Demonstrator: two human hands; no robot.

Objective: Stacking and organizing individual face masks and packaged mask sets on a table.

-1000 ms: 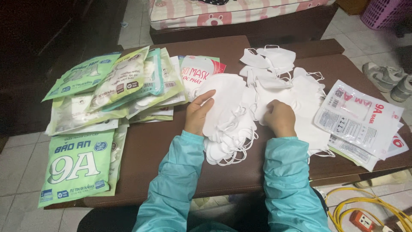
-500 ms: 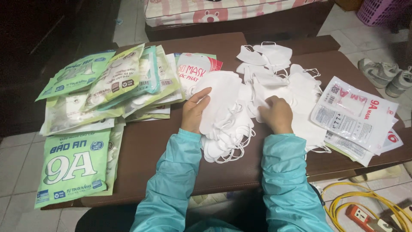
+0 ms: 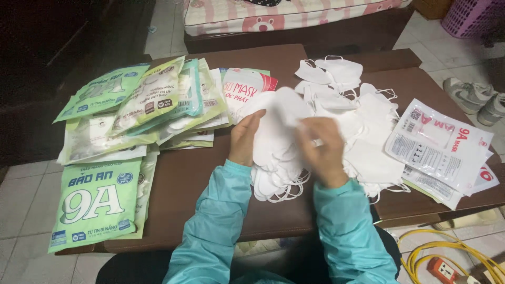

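White mask stack (image 3: pixel 276 152) lying mid-table (image 3: pixel 210 210), near the front edge. Left hand (image 3: pixel 244 139) cupping the stack's left side, fingers curled on it. Right hand (image 3: pixel 323 150) pinching the top mask, blurred. Loose masks (image 3: pixel 363 126) spreading to the right. Green packets (image 3: pixel 97 202) piling at left; white packets (image 3: pixel 439 144) lying at right. Yellow cable (image 3: pixel 436 252) coiling on the floor.

Brown table (image 3: pixel 210 173) under masks (image 3: pixel 368 158), packets (image 3: pixel 152 105).

Probably a home: tiled floor (image 3: pixel 21 205), pink-striped mattress (image 3: pixel 294 13), shoes (image 3: pixel 476 97) nearby.
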